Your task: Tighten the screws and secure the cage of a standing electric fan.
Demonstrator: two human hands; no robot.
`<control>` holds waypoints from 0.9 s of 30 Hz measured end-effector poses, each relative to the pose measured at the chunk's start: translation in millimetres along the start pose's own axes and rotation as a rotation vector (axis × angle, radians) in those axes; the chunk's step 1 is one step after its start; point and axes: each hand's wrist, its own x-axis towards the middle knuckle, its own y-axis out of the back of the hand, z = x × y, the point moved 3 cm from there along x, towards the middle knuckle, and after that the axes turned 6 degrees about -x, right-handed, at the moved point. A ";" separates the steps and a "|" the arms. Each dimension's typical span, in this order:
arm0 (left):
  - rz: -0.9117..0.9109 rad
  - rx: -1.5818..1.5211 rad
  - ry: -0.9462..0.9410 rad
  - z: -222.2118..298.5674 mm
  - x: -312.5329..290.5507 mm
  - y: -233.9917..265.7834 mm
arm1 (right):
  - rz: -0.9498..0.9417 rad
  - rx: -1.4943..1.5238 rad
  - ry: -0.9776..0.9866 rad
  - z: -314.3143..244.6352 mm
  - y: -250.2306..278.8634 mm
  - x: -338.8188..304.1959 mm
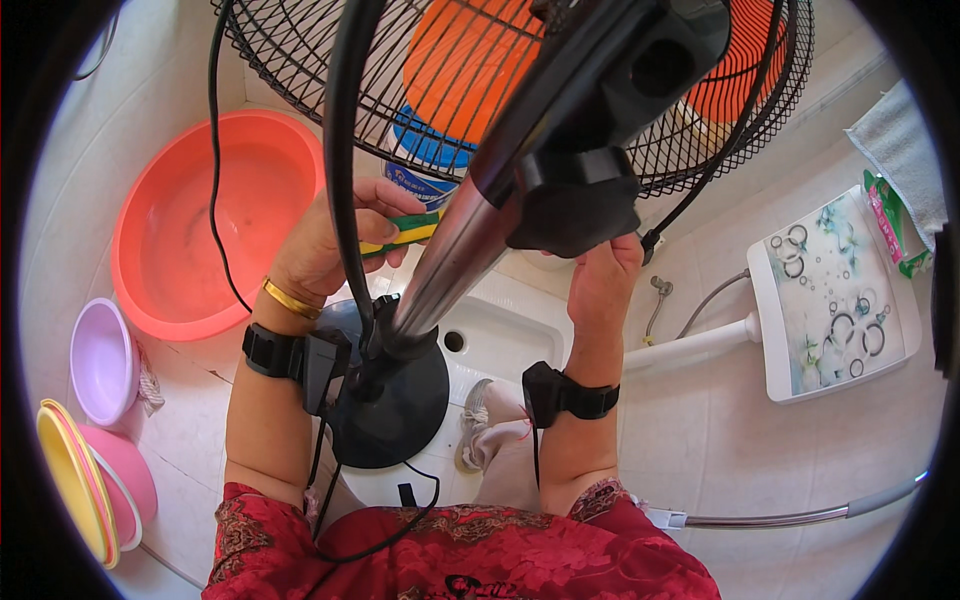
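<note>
A black floor fan leans across the middle of the view, its metal pole (455,255) slanting up to the right from a round black base (400,430). Left of the pole, my left hand (308,245) is closed around a slim green-and-yellow handle (415,231); the far end is hidden behind the pole. My right hand (603,280) is beside the black adjusting knob (575,205), its fingers bent up and partly covered by it. Whether it grips anything there is hidden. The black wire cage (290,60) spreads above both hands, with orange showing through it.
A large coral basin (140,240), a purple basin (103,350) and a pink bucket (125,470) stand at left. Behind the cage is a blue-and-white bucket (425,185). Beneath lies a squat toilet (520,345); a patterned white cistern (835,300) is at right. Black cables (215,150) hang nearby.
</note>
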 end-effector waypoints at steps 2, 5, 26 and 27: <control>0.006 -0.002 0.005 0.2 -0.3 -0.5 | -0.003 -0.002 0.003 -0.1 0.2 -0.2; -0.008 -0.002 -0.001 -0.6 0.9 0.1 | -0.004 -0.004 0.010 -0.5 -0.1 -0.4; -0.081 -0.215 -0.104 -12.9 6.1 10.3 | 0.019 -0.014 -0.012 -2.4 -1.9 -0.8; -0.081 -0.213 -0.104 -13.9 6.4 10.5 | 0.042 -0.007 -0.017 -2.6 -2.8 -0.5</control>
